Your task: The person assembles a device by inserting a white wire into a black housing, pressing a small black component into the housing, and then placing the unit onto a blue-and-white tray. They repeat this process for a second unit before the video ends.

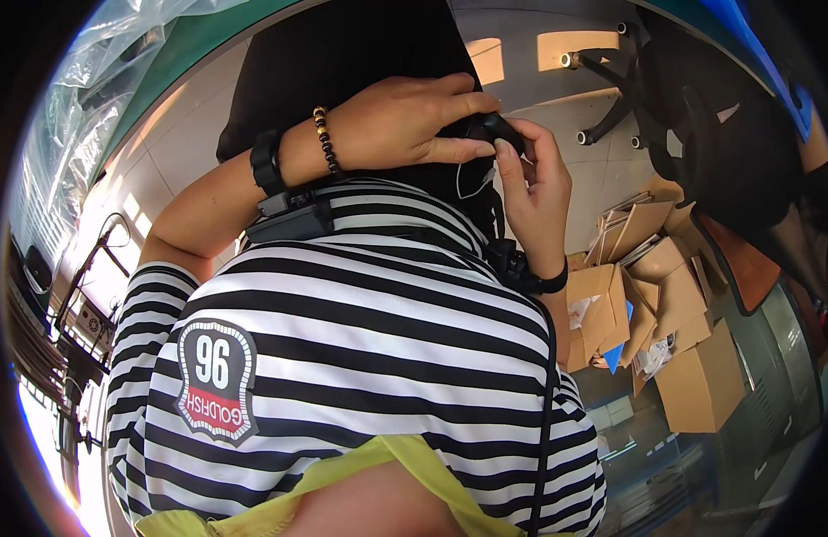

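My left hand reaches across my lap to the right, its thumb and fingers closed around a small black rounded object. From the other side, my right hand pinches the same object between thumb and fingers. What kind of object it is does not show clearly, and my fingers cover part of it. A thin white cord loops down just below it. On my left wrist are a bead bracelet and a black band; a black band also circles my right wrist.
Black device boxes sit at my waist, and a black cable runs down my striped shirt. Open cardboard boxes are piled on the right. Beyond them stands a black wheeled chair. Clear plastic sheeting hangs at the far left.
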A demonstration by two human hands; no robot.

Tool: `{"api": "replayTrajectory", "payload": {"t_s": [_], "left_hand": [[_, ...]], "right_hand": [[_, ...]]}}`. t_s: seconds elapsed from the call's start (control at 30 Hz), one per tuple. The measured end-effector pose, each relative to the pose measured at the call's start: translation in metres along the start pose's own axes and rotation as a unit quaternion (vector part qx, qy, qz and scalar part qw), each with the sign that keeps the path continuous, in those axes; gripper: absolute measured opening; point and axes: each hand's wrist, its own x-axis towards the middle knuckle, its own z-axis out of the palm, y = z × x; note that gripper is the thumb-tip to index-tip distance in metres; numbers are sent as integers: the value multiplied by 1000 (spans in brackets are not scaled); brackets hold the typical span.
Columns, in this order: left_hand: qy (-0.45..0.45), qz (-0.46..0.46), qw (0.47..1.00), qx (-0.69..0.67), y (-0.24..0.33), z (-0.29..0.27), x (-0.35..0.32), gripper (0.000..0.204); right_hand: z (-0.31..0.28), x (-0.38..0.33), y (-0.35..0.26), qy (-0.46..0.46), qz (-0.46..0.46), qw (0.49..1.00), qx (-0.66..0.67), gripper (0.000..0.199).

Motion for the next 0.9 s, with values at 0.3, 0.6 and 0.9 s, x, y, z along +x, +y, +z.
{"api": "replayTrajectory", "payload": {"t_s": [0.3,0.6,0.9], "left_hand": [[-3,0,1000,0,-1,1,2,61],[-4,9,1000,2,0,1,3,62],[3,31,999,16,3,1,3,63]], "right_hand": [[0,2,-2,13,-2,1000,-24,24],[1,3,0,10,-1,1000,-7,24],[0,0,2,4,9,1000,10,25]]}}
